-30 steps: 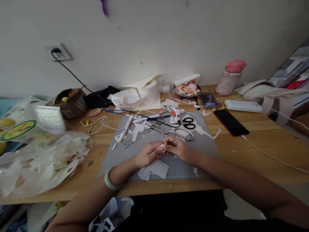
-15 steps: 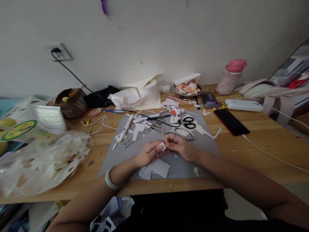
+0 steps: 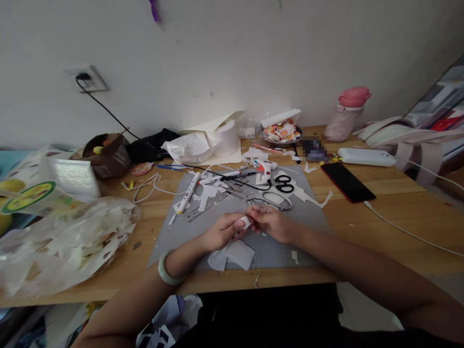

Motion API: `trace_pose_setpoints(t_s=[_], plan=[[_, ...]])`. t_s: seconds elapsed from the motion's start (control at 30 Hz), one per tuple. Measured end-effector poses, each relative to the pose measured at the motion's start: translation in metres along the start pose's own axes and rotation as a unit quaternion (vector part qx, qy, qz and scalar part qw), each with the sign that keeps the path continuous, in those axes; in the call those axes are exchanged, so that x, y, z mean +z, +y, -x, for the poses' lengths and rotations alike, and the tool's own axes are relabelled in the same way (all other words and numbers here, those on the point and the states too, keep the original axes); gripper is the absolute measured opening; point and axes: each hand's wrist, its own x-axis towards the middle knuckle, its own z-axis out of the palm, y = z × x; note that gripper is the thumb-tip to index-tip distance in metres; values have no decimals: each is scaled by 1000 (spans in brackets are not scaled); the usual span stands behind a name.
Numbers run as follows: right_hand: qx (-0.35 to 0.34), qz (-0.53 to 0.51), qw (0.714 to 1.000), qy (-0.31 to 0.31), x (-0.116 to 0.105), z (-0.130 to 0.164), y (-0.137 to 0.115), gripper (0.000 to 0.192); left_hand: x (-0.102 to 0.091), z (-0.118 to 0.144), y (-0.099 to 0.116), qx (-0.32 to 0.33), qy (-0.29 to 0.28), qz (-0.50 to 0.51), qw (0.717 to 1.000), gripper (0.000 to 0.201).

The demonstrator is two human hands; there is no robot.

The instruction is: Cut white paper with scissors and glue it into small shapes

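Observation:
Over the grey cutting mat my two hands meet. My left hand is closed on a small white paper piece, its thumb pressing on top. My right hand has its fingers pinched together at the right end of that piece; the fingertips are partly hidden. White paper scraps lie just below my left hand. Beyond my hands are grey-handled scissors, black-handled scissors, a metal ruler and a white pen-shaped tool.
A glue gun lies at the mat's back. A phone, a white power bank and a pink bottle are on the right. A plastic bag of scraps and a cardboard box take up the left. Cables cross the table.
My right hand has shifted slightly down, and its fingers have curled further round the end of the white paper piece. My left hand keeps its hold almost unmoved.

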Motion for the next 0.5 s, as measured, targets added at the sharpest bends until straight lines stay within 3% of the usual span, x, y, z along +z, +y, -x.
trace_pose_setpoints(t_s=[0.3,0.5], plan=[[-52,129,990,8,-2,-4,3,46,0,-2,-2,7,27,-12,1000,52],[-15,15,1000,2,0,1,-1,42,1,0,0,12,2,13,1000,54]])
